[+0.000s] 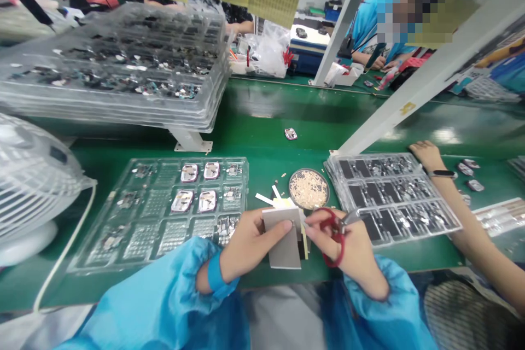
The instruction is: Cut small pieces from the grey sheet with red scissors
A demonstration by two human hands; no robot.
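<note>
My left hand grips a flat grey card, its thumb across the card's face. Yellow and white strips stick out beyond the card's far edge. At the card's right edge, my right hand has its thumb and fingertips pinched together, and red-handled scissors hang on this hand with the blades pointing right. What the pinched fingertips hold is too small to make out. Just beyond the hands is a round dish of small tan pieces.
A clear tray with several square parts lies left, near a white fan. Stacked trays stand behind. Another person's arm reaches beside the right tray stack. A slanted white post rises behind it.
</note>
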